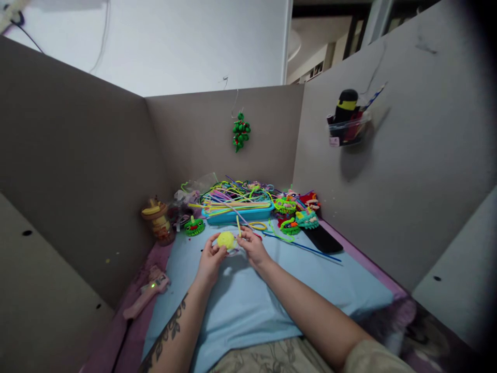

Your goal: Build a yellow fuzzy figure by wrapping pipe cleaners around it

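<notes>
Between my fingers is a round, fuzzy yellow piece (225, 240), gripped at its left edge by my left hand (212, 254). My right hand (250, 245) pinches a short pale-yellow pipe cleaner (238, 226) that points upward just right of the round piece. Something whitish or purple shows beneath the yellow piece, too small to make out. Both hands are held over the light-blue cloth (248, 300), near the front of a blue tray (237, 216) heaped with colourful pipe cleaners (233, 199).
Left are a green frog-like piece (194, 226), a jar (160, 223) and a pink glue gun (149, 292) with a lit green light. Right lie several fuzzy figures (306, 217), a black phone (323, 238) and a blue pipe cleaner (306, 247). Grey panels (217, 140) enclose the table.
</notes>
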{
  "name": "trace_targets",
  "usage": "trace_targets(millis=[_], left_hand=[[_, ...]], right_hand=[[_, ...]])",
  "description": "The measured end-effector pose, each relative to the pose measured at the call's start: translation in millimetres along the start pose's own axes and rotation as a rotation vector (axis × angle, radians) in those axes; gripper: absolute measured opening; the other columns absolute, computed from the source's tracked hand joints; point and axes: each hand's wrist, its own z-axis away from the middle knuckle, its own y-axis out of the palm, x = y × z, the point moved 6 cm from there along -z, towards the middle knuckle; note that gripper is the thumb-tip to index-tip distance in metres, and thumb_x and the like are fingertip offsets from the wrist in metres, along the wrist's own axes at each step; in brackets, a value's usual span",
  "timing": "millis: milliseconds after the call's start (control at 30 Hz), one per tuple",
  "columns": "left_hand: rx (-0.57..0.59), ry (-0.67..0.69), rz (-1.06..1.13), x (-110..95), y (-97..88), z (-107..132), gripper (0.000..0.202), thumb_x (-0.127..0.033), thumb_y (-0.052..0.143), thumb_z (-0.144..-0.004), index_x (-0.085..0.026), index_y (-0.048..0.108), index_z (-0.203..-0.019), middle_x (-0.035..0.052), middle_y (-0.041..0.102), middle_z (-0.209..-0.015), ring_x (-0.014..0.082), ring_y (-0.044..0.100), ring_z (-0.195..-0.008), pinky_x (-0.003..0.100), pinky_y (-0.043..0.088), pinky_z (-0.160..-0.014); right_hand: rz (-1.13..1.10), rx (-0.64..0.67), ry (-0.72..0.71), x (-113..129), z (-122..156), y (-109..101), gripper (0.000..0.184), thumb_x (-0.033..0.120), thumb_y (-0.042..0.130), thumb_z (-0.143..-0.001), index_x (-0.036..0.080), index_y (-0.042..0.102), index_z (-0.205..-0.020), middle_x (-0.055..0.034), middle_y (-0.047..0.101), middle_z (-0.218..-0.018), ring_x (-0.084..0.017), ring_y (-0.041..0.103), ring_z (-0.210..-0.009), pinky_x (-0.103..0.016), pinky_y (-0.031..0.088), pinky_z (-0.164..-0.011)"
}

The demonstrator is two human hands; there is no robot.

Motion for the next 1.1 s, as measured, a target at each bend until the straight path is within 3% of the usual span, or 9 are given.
trace_targets(millis=[267,467,533,633,700,833,1100], left_hand=[[0.086,-0.026,-0.077,0.2,5.2,2.6,0.063,-0.028,0.077,-0.060,-0.017,0.046,-0.113,-0.0002,0.064,-0.072,0.0106,0.058,-0.059,0.021,0.044,-0.060],[0.089,0.025,-0.156,1.5,2.6,-0.6,0.063,-0.032,0.074,-0.063,-0.016,0.045,-0.117,0.0005,0.063,-0.073,0.0128,0.059,-0.064,0.023,0.045,-0.064],[0.032,0.115,-0.261,0.0,-1.2,-2.5,0.059,-0.034,0.071,-0.066,-0.016,0.047,-0.116,0.0020,0.063,-0.076,0.0149,0.061,-0.067,0.026,0.047,-0.065],[-0.162,0.357,-0.521,-12.8,-7.7,2.7,0.048,-0.035,0.067,-0.070,-0.018,0.052,-0.112,0.0052,0.063,-0.087,0.0178,0.061,-0.079,0.030,0.047,-0.072],[-0.202,0.448,-0.654,-19.1,-4.6,8.6,0.041,-0.034,0.064,-0.073,-0.019,0.055,-0.110,0.0047,0.064,-0.085,0.0176,0.061,-0.079,0.029,0.046,-0.071],[-0.063,0.372,-0.647,-17.5,8.4,12.0,0.037,-0.031,0.065,-0.072,-0.019,0.059,-0.107,0.0050,0.069,-0.081,0.0176,0.063,-0.070,0.027,0.045,-0.063],[-0.137,0.394,-0.595,-23.1,0.5,7.8,0.028,-0.031,0.071,-0.065,-0.019,0.070,-0.090,0.0053,0.069,-0.081,0.0169,0.057,-0.067,0.029,0.046,-0.066]], right_hand=[[0.025,0.002,0.051,-4.5,-1.4,-3.1,0.024,0.039,0.074,-0.061,0.017,0.063,-0.062,-0.0085,0.052,-0.116,-0.025,0.043,-0.116,-0.036,0.032,-0.096],[0.088,0.089,0.090,-8.3,-0.6,1.0,0.029,0.041,0.071,-0.064,0.016,0.059,-0.053,-0.0093,0.055,-0.108,-0.026,0.044,-0.114,-0.037,0.034,-0.092],[0.102,0.077,0.074,-9.5,-1.5,0.6,0.030,0.041,0.069,-0.065,0.016,0.058,-0.053,-0.0091,0.054,-0.106,-0.025,0.046,-0.110,-0.036,0.034,-0.091],[0.090,0.008,0.033,-9.9,-3.1,-2.5,0.029,0.043,0.066,-0.067,0.017,0.059,-0.058,-0.0079,0.054,-0.105,-0.022,0.050,-0.100,-0.034,0.037,-0.087],[0.070,-0.030,0.016,-9.6,-3.5,-3.7,0.029,0.045,0.065,-0.068,0.017,0.059,-0.061,-0.0068,0.055,-0.103,-0.019,0.051,-0.092,-0.032,0.039,-0.081],[0.009,-0.004,0.044,-9.8,-1.6,2.1,0.032,0.046,0.065,-0.069,0.017,0.056,-0.059,-0.0038,0.058,-0.088,-0.014,0.049,-0.074,-0.025,0.038,-0.063],[-0.094,0.043,0.263,-18.9,8.2,13.9,0.036,0.049,0.072,-0.060,0.017,0.057,-0.066,0.0020,0.057,-0.067,-0.009,0.044,-0.058,-0.021,0.032,-0.055]])
